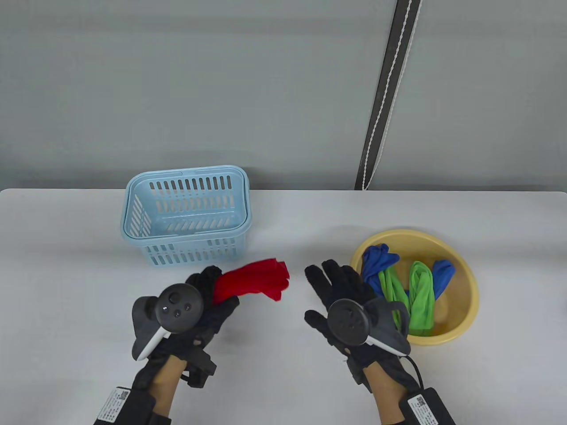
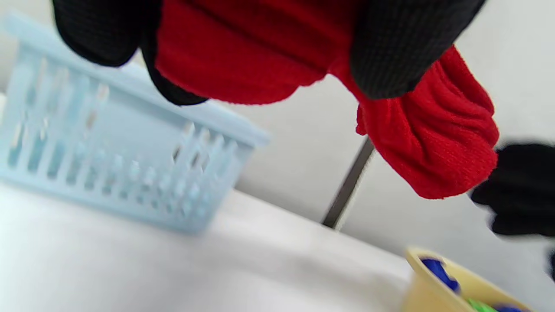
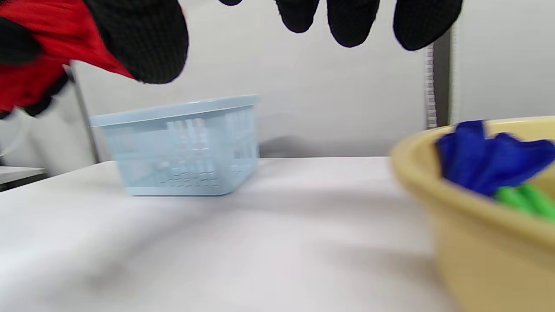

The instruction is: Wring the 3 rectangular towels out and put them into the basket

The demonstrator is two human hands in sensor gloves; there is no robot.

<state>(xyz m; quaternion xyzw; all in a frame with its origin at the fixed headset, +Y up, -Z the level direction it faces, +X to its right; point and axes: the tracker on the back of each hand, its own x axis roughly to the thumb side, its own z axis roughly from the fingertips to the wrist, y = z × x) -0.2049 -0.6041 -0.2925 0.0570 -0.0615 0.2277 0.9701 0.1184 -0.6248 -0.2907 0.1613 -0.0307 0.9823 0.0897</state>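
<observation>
My left hand [image 1: 208,292] grips a bunched red towel [image 1: 254,280] above the table, in front of the light blue basket [image 1: 186,212]; the towel's free end sticks out to the right. The left wrist view shows my fingers [image 2: 390,47] curled round the red towel [image 2: 429,143]. My right hand [image 1: 336,287] hovers open, fingers spread, a short gap right of the towel and touching nothing. A blue towel [image 1: 376,261] and a green towel [image 1: 418,296] lie twisted together in the yellow basin [image 1: 465,274]. The basket holds nothing.
The yellow basin [image 3: 477,242] sits at the table's right, just beside my right hand. The basket [image 3: 182,147] stands at the back left. A dark strip with a white cord [image 1: 390,88] runs down the grey wall behind.
</observation>
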